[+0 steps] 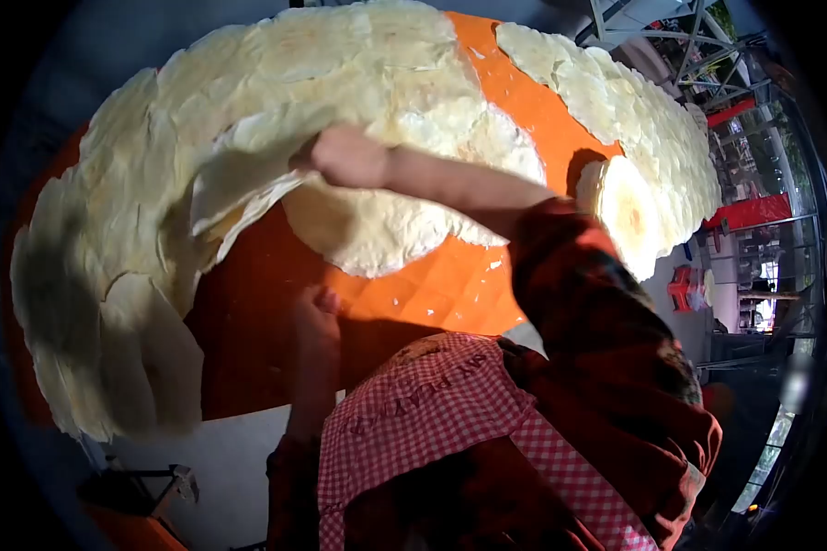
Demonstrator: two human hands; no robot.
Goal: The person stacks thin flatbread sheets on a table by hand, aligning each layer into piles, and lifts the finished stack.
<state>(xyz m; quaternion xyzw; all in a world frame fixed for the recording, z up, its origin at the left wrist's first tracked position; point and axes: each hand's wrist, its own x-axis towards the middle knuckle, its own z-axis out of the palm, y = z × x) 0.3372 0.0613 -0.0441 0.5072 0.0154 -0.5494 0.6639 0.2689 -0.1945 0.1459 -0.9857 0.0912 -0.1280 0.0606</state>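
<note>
Orange covering [469, 285] spreads over the table before me, under hard light and deep shadow, with a red stool [682, 287] standing on the floor off to the right. From the head camera, the only view, I look down on overlapping rows of thin flatbread [340, 50] curving along the far and left edges; a second bank of flatbreads [616, 101] lies at the upper right, and a round stack [629, 211] sits beside my right sleeve [570, 266].

My right hand [340, 158] reaches across to the left, fingers closed, seemingly pinching the near right end of a raised flatbread sheet [243, 179]. That sheet lies left of my knuckles, its long axis slanting down and leftward from my grip, its lower edge lifted off the orange. Under my right forearm lies another flatbread [377, 234], flat.

My left hand [317, 310] is below, over bare orange, apart from the raised sheet and farther from its gripped end; its fingers blur, so I cannot tell whether they are spread or pressed together.
</note>
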